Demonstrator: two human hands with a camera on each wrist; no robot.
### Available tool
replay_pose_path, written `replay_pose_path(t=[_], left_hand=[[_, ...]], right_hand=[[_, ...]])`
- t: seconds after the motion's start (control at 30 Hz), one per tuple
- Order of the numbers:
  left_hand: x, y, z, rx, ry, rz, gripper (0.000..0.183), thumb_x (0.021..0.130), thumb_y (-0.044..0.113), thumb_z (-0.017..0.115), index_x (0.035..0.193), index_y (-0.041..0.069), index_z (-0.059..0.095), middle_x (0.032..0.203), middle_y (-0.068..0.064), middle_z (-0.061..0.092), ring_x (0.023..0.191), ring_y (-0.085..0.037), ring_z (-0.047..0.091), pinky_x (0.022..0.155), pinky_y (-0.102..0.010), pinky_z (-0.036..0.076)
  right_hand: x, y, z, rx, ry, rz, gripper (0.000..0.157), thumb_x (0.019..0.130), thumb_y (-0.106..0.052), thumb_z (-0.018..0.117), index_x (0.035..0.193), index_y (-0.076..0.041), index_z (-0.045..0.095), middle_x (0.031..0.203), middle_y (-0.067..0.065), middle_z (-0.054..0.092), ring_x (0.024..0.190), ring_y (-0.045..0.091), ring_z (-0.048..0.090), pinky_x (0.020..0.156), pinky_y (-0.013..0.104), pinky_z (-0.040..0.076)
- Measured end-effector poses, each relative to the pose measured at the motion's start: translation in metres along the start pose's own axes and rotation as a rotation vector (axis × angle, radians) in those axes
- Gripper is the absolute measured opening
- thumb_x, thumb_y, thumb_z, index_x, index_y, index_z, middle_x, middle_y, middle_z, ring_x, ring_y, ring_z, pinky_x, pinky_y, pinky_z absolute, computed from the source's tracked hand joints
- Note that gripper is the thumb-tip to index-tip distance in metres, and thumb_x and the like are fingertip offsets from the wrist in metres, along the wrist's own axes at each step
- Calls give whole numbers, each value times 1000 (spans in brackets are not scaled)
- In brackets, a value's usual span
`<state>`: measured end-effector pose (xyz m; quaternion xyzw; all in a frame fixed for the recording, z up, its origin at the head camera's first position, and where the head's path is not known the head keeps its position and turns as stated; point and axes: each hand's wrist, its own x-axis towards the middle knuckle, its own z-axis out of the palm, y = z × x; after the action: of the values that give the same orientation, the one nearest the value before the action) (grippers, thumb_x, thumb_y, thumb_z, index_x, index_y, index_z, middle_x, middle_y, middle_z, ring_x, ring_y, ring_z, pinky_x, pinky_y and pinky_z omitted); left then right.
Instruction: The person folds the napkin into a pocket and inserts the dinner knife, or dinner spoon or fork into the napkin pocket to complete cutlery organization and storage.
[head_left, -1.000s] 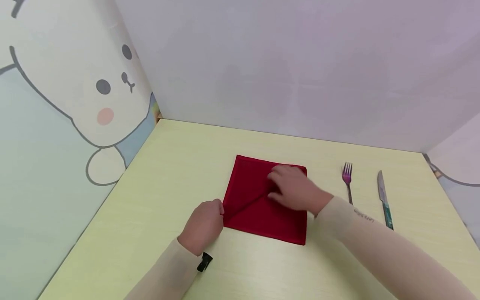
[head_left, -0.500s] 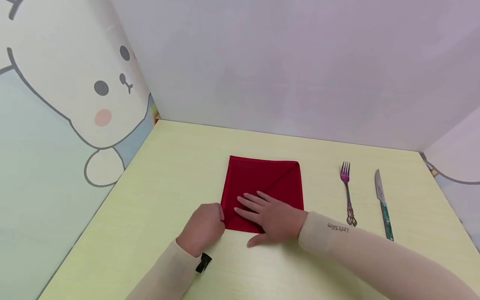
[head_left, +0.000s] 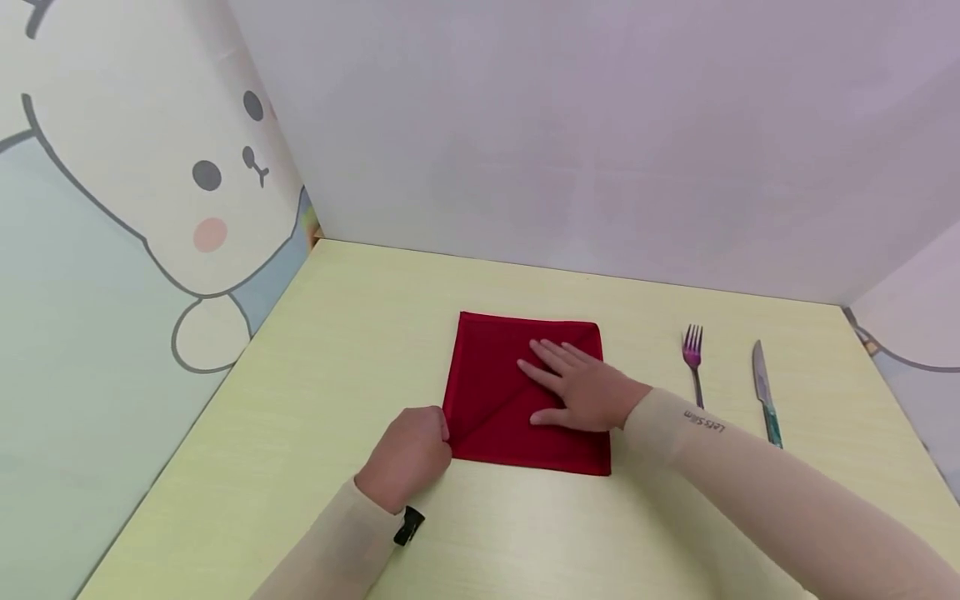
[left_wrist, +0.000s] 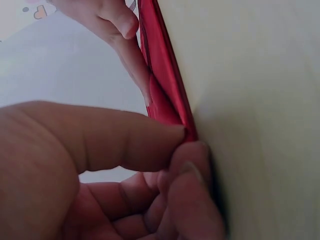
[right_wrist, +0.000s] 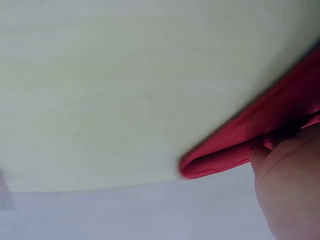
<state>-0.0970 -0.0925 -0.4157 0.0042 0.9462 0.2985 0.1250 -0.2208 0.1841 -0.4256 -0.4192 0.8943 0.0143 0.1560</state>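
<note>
A red cloth napkin point(head_left: 487, 367), folded into a square, lies flat on the table in the head view. A diagonal crease runs from its lower left corner towards its upper right one. My left hand point(head_left: 406, 457) pinches the lower left corner; in the left wrist view the thumb point(left_wrist: 135, 140) and curled fingers close on the red edge. My right hand point(head_left: 588, 392) rests on the right half of the napkin, palm down with its fingers spread. In the right wrist view a folded napkin corner point(right_wrist: 210, 162) shows beside that hand.
To the right on the pale table point(head_left: 360, 333) lie a fork point(head_left: 693, 354) and a green-handled knife point(head_left: 763, 387), the right sleeve covering their lower ends. A pale wall point(head_left: 585, 167) closes the back, and a cartoon-printed panel point(head_left: 135, 208) stands at left.
My right hand swept down and left across the napkin, then back up and right. The napkin has shifted slightly left since the first frame. My left hand stays at its corner.
</note>
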Motion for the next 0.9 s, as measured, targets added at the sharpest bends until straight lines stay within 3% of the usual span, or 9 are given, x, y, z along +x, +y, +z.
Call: replay_pose_path(t=[0.23,0.4,0.77,0.9], left_hand=[[0,0,0,5,0,-10,16,86,-6,58,78,8,57,71,-1,54,62,-17,51,57,-30,45],[-1,1,-1,7,-1,-4,15,85,-6,58,79,7,57,71,-1,54,62,-17,51,58,-30,46],[-1,-2,-4,36,-23,7,19,84,-5,56,73,10,53,66,0,51,59,-15,45,55,-28,40],[0,-5,-9,67,-22,42,18,86,-5,57,76,9,57,70,1,54,62,-15,48,58,-30,45]], right_hand=[[-11,46,-3,68,73,144,88,100,-65,51,164,-11,26,169,24,13,155,44,7,124,54,11],[-13,64,5,117,88,160,90,100,-70,45,165,-11,24,169,24,11,155,45,4,124,55,7],[-16,62,9,139,78,186,95,97,-71,49,166,-12,19,170,23,6,155,44,3,124,55,10],[-16,60,10,135,57,216,96,97,-71,51,166,-14,16,170,22,4,156,43,0,124,55,9]])
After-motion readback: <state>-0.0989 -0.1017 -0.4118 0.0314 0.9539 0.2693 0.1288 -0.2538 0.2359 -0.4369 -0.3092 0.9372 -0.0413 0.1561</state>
